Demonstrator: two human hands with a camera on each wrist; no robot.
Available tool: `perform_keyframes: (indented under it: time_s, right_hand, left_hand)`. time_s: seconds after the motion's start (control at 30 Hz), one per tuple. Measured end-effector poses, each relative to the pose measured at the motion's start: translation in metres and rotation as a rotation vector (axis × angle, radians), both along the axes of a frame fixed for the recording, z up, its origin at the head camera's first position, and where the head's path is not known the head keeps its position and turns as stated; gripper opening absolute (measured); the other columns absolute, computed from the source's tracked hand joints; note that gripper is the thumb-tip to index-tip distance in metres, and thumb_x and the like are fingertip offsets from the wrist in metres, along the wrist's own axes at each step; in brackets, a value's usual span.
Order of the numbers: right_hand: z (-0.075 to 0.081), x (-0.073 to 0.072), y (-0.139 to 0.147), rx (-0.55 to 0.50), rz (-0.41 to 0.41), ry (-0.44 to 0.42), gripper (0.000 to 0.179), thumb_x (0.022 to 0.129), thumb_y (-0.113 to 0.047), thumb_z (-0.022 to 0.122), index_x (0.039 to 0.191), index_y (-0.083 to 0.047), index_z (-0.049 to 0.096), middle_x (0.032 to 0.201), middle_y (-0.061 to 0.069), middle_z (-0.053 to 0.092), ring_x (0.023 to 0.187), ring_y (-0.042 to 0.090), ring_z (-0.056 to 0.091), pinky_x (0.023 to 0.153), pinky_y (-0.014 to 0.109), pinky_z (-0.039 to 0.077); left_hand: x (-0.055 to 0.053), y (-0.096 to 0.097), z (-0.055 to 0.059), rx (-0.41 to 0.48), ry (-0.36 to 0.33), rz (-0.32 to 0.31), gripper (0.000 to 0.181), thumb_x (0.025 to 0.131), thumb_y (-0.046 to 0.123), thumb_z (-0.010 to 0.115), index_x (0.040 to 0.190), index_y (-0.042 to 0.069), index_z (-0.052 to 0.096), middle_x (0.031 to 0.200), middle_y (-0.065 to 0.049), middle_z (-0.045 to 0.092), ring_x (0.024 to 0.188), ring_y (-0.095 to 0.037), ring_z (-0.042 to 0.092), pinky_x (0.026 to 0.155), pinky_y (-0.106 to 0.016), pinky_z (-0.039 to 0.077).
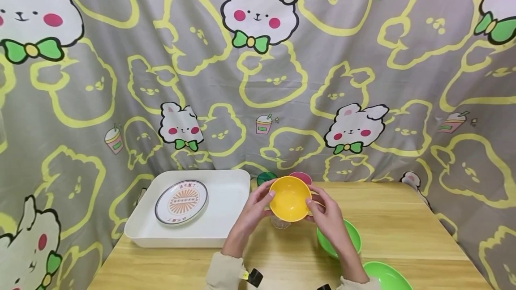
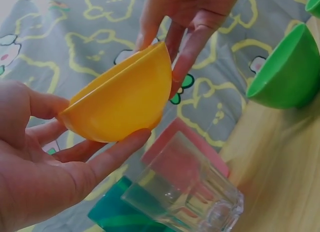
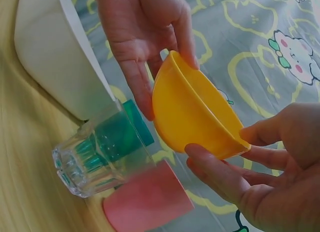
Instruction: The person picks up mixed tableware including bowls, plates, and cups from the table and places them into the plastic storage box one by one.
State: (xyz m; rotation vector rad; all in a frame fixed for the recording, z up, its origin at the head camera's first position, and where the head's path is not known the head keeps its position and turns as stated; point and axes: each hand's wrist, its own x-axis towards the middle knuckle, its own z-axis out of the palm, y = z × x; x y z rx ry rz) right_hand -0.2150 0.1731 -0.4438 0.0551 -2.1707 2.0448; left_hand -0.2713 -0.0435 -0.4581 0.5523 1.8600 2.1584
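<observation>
A yellow bowl (image 1: 290,198) is held up above the table by both hands, its inside turned toward the head camera. My left hand (image 1: 253,207) grips one side of it, thumb at the rim and fingers beneath the wall. On the opposite side my right hand (image 1: 329,214) pinches the rim the same way. In the left wrist view the bowl (image 2: 122,99) hangs over a clear glass (image 2: 187,187); the two look apart. Behind the glass stand a pink cup (image 3: 147,199) and a green cup (image 3: 135,124), seen in the right wrist view.
A white tray (image 1: 225,209) stands at the left with a round patterned plate (image 1: 181,202) in it. On the wooden table (image 1: 391,218), a green bowl (image 1: 350,236) sits beneath the right forearm, and another green dish (image 1: 389,276) lies nearer the front. A printed curtain (image 1: 290,88) hangs behind.
</observation>
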Motion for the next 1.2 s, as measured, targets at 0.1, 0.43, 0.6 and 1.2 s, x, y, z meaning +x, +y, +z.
perform_keyframes:
  time_s: [0.1,0.43,0.6,1.2]
  right_hand:
    - [0.002,0.002,0.001,0.012,0.024,0.002,0.042,0.105,-0.003,0.056,0.147,-0.004,0.051,0.132,0.03,0.06,0.109,0.037,0.069,0.077,0.038,0.064]
    - [0.011,0.012,0.027,0.235,0.068,0.053,0.039,0.104,-0.009,0.061,0.142,-0.004,0.055,0.132,0.026,0.062,0.113,0.04,0.066,0.084,0.037,0.062]
    - [0.016,0.018,0.046,0.324,0.086,0.099,0.034,0.105,-0.012,0.06,0.138,-0.002,0.059,0.132,0.023,0.063,0.112,0.039,0.067,0.083,0.037,0.063]
    - [0.007,0.038,0.093,0.71,0.163,0.211,0.018,0.099,-0.01,0.068,0.117,-0.008,0.069,0.116,0.009,0.072,0.101,0.028,0.071,0.073,0.028,0.061]
  left_hand:
    - [0.0,-0.002,0.002,-0.008,-0.021,0.01,0.046,0.108,0.025,0.054,0.151,0.01,0.049,0.143,-0.018,0.053,0.116,-0.029,0.061,0.088,-0.048,0.061]
    - [-0.005,-0.024,0.01,-0.038,-0.071,0.109,0.045,0.109,0.016,0.051,0.152,0.003,0.046,0.133,-0.024,0.054,0.103,-0.024,0.065,0.082,-0.045,0.063]
    - [-0.013,-0.04,0.018,-0.059,-0.082,0.189,0.044,0.109,0.012,0.048,0.151,-0.001,0.044,0.141,-0.029,0.05,0.108,-0.028,0.064,0.083,-0.046,0.063]
    - [-0.055,-0.114,0.042,-0.324,-0.186,0.304,0.044,0.108,0.005,0.037,0.15,-0.008,0.036,0.135,-0.033,0.046,0.108,-0.037,0.061,0.08,-0.053,0.062]
